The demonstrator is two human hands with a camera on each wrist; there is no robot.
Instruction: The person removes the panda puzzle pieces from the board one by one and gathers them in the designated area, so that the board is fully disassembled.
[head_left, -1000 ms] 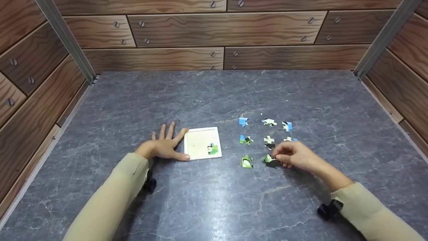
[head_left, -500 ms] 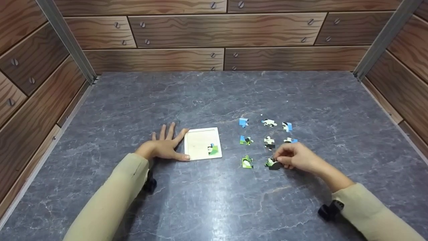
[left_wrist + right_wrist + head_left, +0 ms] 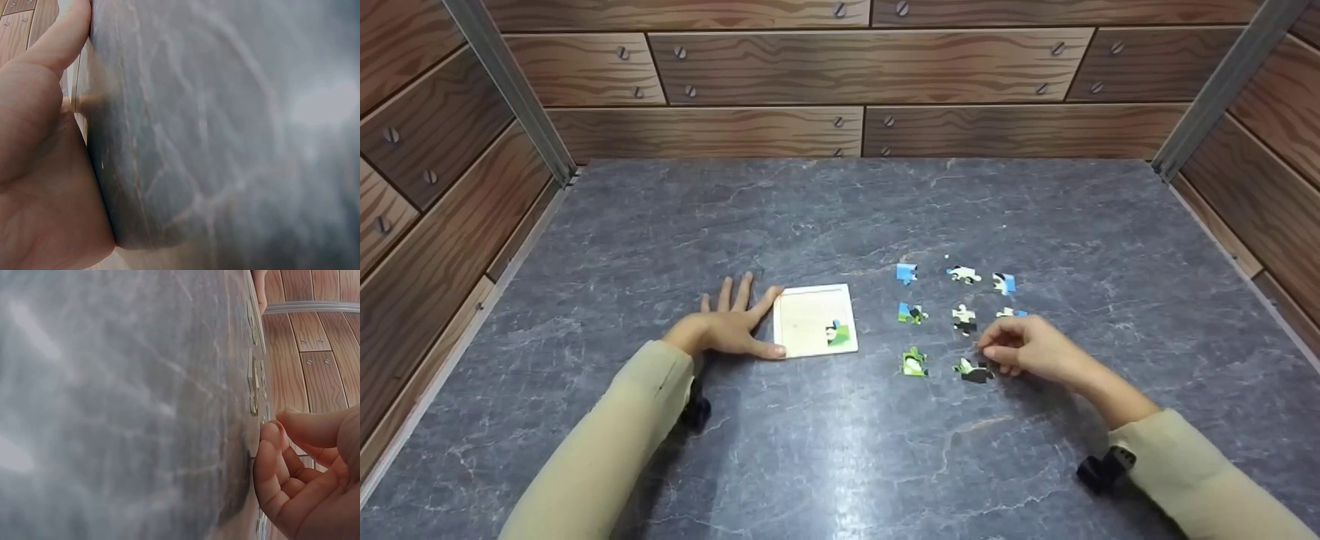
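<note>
In the head view my left hand (image 3: 727, 330) lies with spread fingers on the table, its thumb and forefinger along the left edge of a shallow square puzzle tray (image 3: 810, 319). One panda-picture piece (image 3: 837, 333) sits in the tray's lower right corner. My right hand (image 3: 1024, 346) is at the right end of a green, white and black puzzle piece (image 3: 973, 370), which lies flat on the table. Loosely bent fingers (image 3: 267, 461) and thumb show in the right wrist view with nothing between them. The left wrist view shows the left palm (image 3: 45, 169) against the table.
Loose jigsaw pieces lie in rows right of the tray, among them a blue one (image 3: 907, 273), a white one (image 3: 964, 318) and a green one (image 3: 914, 363). Another piece (image 3: 1011, 313) is partly behind the right hand. Wood-print walls (image 3: 870, 67) enclose the grey table (image 3: 810, 210).
The right hand has let go of the green, white and black puzzle piece, which was tilted in its fingers and now lies flat. The left hand and tray have stayed put.
</note>
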